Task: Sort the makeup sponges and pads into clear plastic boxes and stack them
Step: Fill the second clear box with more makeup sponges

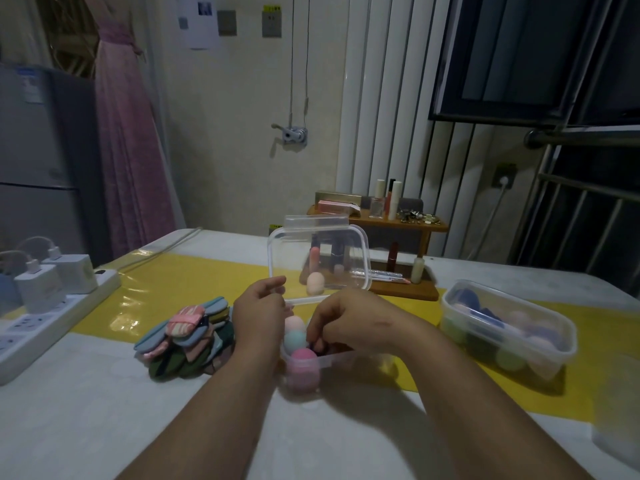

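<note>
A clear plastic box (323, 362) sits in front of me with egg-shaped sponges inside: pale pink (294, 323), teal (294, 339) and pink (304, 367). Its clear lid (318, 261) stands upright behind it. My left hand (259, 315) grips the lid's lower left edge. My right hand (346, 327) reaches into the box, fingers curled down among the sponges; what they hold is hidden. A pile of flat makeup pads (187, 337) lies to the left. A second closed clear box (507, 327) full of sponges stands on the right.
A white power strip (45, 313) with chargers lies at the left table edge. A wooden cosmetics shelf (381, 244) with bottles stands behind the lid. A yellow strip (166, 289) runs across the table. A blurred clear container (620, 410) is at the right edge.
</note>
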Demonstrator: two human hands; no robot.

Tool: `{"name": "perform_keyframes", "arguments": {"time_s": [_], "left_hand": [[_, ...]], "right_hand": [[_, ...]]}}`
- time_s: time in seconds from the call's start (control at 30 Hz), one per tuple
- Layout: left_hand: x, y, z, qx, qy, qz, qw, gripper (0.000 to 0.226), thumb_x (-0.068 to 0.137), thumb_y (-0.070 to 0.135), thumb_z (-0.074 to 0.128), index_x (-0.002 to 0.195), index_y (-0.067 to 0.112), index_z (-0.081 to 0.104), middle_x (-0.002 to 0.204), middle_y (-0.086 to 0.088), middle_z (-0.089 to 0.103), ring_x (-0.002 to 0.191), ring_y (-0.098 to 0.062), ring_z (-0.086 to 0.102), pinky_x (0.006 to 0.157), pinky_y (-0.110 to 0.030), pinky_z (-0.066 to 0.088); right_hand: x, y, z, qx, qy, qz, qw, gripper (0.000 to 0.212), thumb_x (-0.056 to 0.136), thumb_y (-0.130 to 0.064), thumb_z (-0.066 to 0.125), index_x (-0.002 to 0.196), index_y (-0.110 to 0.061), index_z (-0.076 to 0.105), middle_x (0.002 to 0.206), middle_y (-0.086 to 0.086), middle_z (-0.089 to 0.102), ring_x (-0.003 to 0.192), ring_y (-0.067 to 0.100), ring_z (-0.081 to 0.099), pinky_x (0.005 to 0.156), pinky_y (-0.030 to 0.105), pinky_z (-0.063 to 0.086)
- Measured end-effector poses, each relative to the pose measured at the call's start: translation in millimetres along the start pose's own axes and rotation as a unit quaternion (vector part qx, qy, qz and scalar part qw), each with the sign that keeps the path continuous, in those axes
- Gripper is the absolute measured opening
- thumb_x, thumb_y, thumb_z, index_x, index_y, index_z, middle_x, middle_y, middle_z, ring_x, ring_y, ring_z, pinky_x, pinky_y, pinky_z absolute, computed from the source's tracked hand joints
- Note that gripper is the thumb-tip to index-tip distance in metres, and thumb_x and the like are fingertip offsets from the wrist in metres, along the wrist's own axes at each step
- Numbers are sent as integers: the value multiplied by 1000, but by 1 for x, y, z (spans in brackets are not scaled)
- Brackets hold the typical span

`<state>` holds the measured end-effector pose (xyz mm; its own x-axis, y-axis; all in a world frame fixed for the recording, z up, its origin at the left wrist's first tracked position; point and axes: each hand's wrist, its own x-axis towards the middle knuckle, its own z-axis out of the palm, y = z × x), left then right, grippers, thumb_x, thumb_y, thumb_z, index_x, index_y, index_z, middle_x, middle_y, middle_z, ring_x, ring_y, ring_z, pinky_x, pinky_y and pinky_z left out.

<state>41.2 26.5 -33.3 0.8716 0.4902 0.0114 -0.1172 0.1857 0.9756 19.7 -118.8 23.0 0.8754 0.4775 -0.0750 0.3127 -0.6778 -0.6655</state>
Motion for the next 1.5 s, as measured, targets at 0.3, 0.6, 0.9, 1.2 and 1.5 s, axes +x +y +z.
{"name": "perform_keyframes", "arguments": {"time_s": [0.3,0.6,0.9,1.2,1.5], "left_hand": [[-5,5,-1,-16,7,-24,1000,48,82,-13,41,94,22,72,104,-3,67,94,-31,66,84,-46,58],[3,13,-15,-13,34,-35,999,49,80,-9,42,93,26,73,106,1,67,94,-29,67,82,-42,59],[-1,22,-21,51,67,-20,996,43,83,0,43,97,29,71,91,5,66,85,-32,68,83,-51,58],[-8,34,-29,88,128,6,988,47,84,-2,39,104,28,70,109,-2,66,70,-24,63,72,-42,59],[-2,40,-39,61,180,-23,981,49,84,-5,38,99,28,71,91,5,65,66,-12,54,70,-33,50]], "right_hand": [[4,19,-19,71,156,0,985,30,88,-3,54,74,-24,71,85,-2,70,69,9,59,60,24,48],[10,50,-25,79,299,25,951,22,83,-7,60,72,-23,69,79,-6,67,77,13,58,65,30,46],[31,88,-16,26,213,93,972,40,95,-2,48,121,-27,66,115,-7,65,109,14,59,85,28,51],[63,78,-15,32,139,72,987,55,94,-5,55,139,-35,52,140,-1,51,121,21,52,95,37,52],[111,71,-5,-36,65,60,995,63,94,-10,57,146,-41,39,165,5,12,143,29,34,107,43,45]]}}
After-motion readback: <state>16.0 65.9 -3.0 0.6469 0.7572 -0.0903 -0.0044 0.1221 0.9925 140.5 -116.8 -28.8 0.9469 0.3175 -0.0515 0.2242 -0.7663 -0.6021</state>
